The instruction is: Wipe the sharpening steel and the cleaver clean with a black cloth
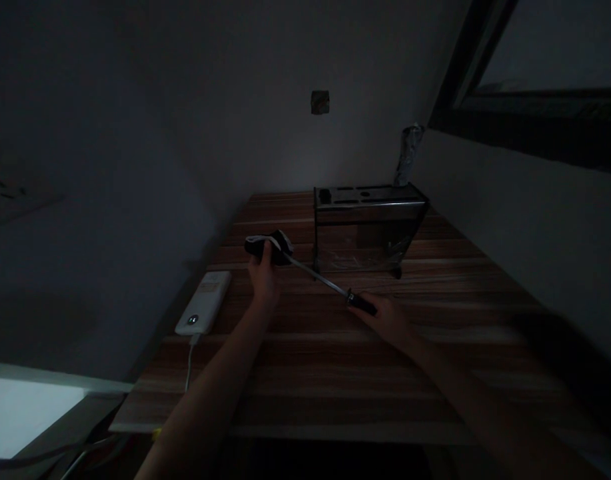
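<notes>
In dim light, my right hand (385,316) is wrapped round the black handle of a sharpening steel (321,277). Its thin metal rod slants up and left over the table. At the rod's far end, my left hand (264,275) grips a dark cloth (258,246) with pale edges, thumb on top. The cloth lies about the rod's tip and hides it. Just beyond the rod stands a knife rack (370,204) with slots in its metal top and clear plastic film on its lower part.
A white power bank (205,301) with a lit display and a plugged-in cable (189,370) lies on the left of the wood-grain table (335,380). A plastic-wrapped upright object (409,155) rises from the rack's right end. Walls close in behind and at both sides.
</notes>
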